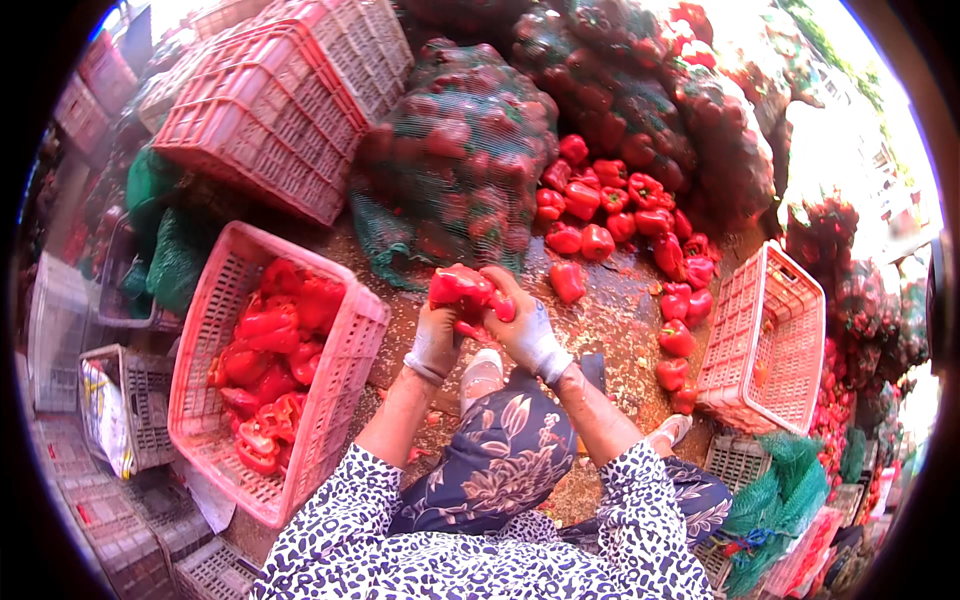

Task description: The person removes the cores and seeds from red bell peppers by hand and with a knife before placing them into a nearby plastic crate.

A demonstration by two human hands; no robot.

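Observation:
Both my hands wear whitish gloves and meet in front of me over a red bell pepper (460, 287). My left hand (436, 342) grips it from below on its left side. The fingers of my right hand (524, 326) close around its right side, where a smaller red piece shows by the thumb. The pepper looks partly broken, and a red bit hangs between the hands. To my left, a pink plastic crate (350, 350) holds red pepper pieces (270, 345), some split with pale insides showing. A single whole pepper (567, 282) lies on the ground just beyond my right hand.
Loose red peppers (600, 200) spread ahead and to the right. Behind them stand full green mesh sacks (450, 160). An upturned pink crate (260, 110) is at the far left, another pink crate (725, 370) at right. Green netting (775, 500) lies near right. Pale scraps litter the ground.

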